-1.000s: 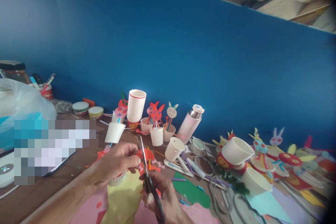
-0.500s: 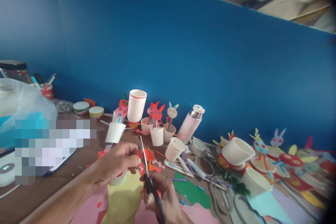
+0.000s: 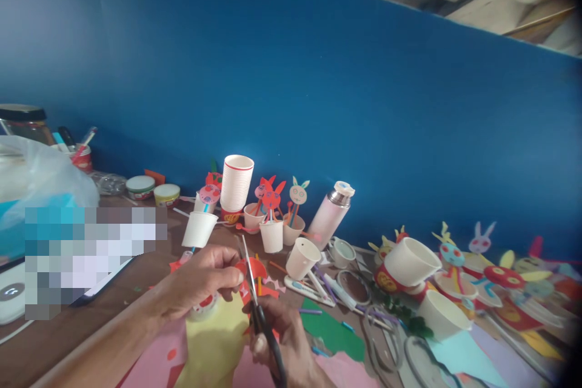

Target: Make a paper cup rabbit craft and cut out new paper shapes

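Observation:
My right hand [image 3: 284, 330] is closed round the black handles of a pair of scissors [image 3: 251, 273]. The blades point up and away from me, slightly parted. Just left of them, my left hand [image 3: 211, 273] is closed in a pinch, its fingertips close to the blades. What it pinches, if anything, is hidden. Red paper [image 3: 258, 268] shows right behind the blades, beside the left fingertips; whether the hand holds it, I cannot tell. Under both hands lie yellow paper [image 3: 213, 339] and pink paper [image 3: 159, 351]. A roll of tape [image 3: 204, 304] sits partly behind my left wrist.
Behind the hands stand white paper cups [image 3: 199, 230], several with paper animal heads, a tall cup stack [image 3: 237, 185] and a pink thermos [image 3: 331, 215]. To the right are green paper [image 3: 334, 330], a leaning cup [image 3: 443, 315] and more paper animals. A plastic bag [image 3: 50, 176] sits left.
Almost nothing differs. My left hand and forearm have shifted very slightly; the scissors stay in my right hand with their blades in nearly the same position.

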The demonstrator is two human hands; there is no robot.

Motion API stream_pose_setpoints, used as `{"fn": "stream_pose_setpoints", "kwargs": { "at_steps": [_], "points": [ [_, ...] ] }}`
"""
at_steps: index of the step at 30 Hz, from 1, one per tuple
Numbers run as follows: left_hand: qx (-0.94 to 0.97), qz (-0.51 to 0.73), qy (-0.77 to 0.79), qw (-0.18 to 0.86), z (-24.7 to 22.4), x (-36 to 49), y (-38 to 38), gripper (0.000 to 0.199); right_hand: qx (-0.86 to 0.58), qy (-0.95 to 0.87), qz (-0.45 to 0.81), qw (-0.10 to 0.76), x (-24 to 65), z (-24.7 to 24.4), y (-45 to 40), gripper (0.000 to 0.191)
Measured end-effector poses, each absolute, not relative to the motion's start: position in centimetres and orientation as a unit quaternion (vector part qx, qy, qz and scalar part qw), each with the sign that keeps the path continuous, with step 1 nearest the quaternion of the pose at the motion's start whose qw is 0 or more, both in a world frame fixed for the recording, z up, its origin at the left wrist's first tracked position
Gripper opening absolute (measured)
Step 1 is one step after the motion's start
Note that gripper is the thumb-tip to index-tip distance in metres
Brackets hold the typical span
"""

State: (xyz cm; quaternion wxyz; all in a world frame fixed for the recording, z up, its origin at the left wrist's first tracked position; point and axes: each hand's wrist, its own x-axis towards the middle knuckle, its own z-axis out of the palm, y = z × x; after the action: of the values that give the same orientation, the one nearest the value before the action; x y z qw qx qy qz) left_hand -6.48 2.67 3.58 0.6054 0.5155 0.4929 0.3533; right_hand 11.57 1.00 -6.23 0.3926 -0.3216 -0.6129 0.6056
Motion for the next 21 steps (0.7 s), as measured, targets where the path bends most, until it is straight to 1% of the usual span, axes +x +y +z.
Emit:
{"fn": "stream_pose_setpoints", "kwargs": {
  "at_steps": [3, 6, 10, 15, 21],
  "points": [
    [0.512, 0.360, 0.481, 0.613, 3.5, -6.4, 2.7, 0.013, -0.319, -0.608, 0.605, 0.403, 11.4, -5.8, 1.0, 0.059],
    [0.517, 0.377, 0.471, 0.608, 3.4, -6.3, 2.8, 0.016, -0.319, -0.606, 0.600, 0.413, 11.4, -5.8, 1.0, 0.059],
    [0.514, 0.388, 0.481, 0.596, 3.2, -6.3, 2.8, 0.015, -0.308, -0.624, 0.590, 0.410, 11.6, -6.0, 1.0, 0.058],
    [0.527, 0.370, 0.502, 0.578, 2.8, -6.7, 2.9, 0.014, -0.321, -0.637, 0.582, 0.389, 11.8, -6.3, 0.9, 0.062],
    [0.539, 0.356, 0.498, 0.579, 2.4, -7.1, 3.1, 0.013, -0.340, -0.634, 0.565, 0.404, 11.8, -7.2, 0.4, 0.063]
  ]
}}
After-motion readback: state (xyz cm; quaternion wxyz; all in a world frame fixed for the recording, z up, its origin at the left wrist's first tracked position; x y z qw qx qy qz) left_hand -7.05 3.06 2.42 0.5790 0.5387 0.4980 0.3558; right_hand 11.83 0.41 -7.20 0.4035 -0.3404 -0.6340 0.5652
